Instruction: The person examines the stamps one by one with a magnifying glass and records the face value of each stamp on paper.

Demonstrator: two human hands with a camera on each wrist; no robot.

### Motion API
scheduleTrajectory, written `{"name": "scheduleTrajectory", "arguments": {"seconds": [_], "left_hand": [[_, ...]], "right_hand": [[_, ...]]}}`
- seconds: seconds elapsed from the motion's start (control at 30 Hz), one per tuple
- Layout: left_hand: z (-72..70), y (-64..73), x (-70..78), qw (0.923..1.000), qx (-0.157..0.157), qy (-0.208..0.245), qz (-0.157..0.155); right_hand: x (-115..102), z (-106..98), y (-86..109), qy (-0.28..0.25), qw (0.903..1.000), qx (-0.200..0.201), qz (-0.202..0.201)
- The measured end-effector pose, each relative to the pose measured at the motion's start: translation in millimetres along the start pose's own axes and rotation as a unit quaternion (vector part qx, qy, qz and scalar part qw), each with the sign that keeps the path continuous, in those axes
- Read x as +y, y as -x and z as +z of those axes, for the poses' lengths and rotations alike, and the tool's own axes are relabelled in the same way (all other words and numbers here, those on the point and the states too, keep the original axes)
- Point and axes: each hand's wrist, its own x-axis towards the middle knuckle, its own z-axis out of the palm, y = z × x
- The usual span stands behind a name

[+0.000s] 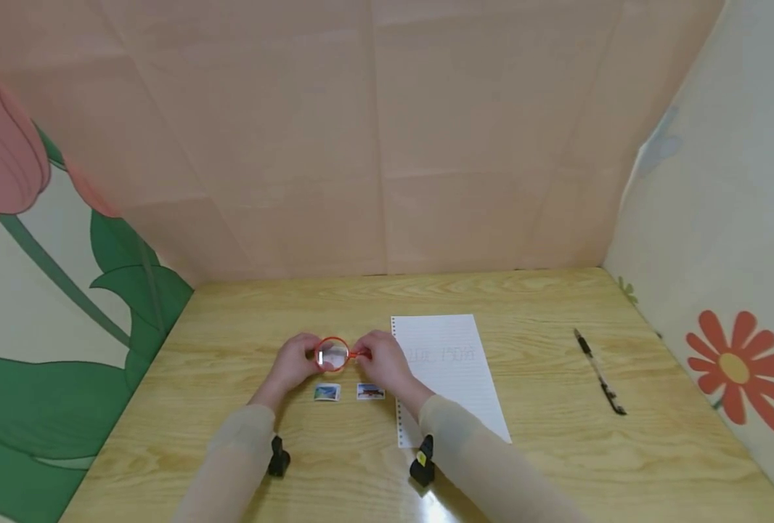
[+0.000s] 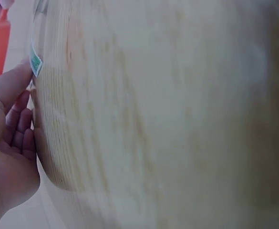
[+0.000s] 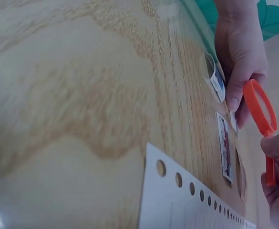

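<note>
My right hand (image 1: 382, 357) grips the handle of a red-rimmed magnifying glass (image 1: 332, 370), whose round lens is to the left of that hand. Behind the lens, my left hand (image 1: 295, 361) pinches a small pale stamp (image 3: 233, 122) between thumb and fingers; its printed face is hidden. In the right wrist view the magnifying glass (image 3: 258, 109) stands edge-on beside the left thumb. Two more stamps lie on the table just below the hands: a blue-green stamp (image 1: 327, 392) and, right of it, a stamp with a dark red picture (image 1: 370, 391).
A lined sheet of paper (image 1: 455, 392) with punched holes and faint writing lies partly under the right forearm. Farther right a black pen (image 1: 599, 372) rests on the wooden table (image 1: 544, 465). A pinkish sheet (image 1: 374, 145) hangs behind, with painted walls on either side.
</note>
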Motion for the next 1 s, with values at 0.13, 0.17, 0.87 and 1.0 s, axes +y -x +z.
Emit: {"name": "scheduleTrajectory", "arguments": {"seconds": [0.13, 0.17, 0.87, 1.0], "left_hand": [[-0.7, 0.1, 0.8, 1.0, -0.005, 0.001, -0.007], [-0.8, 0.1, 0.8, 0.9999, -0.006, 0.0, -0.008], [-1.6, -0.4, 1.8, 0.9997, -0.016, -0.018, -0.007], [-1.3, -0.7, 0.6, 0.9997, -0.02, -0.01, -0.014]], "right_hand": [[0.5, 1.0, -0.1, 0.006, 1.0, 0.001, 0.004], [0.6, 1.1, -0.1, 0.007, 1.0, 0.001, 0.006], [0.7, 1.6, -0.2, 0.028, 0.9987, -0.018, 0.039], [1.1, 2.4, -0.9, 0.029, 0.9985, -0.023, 0.041]]}}
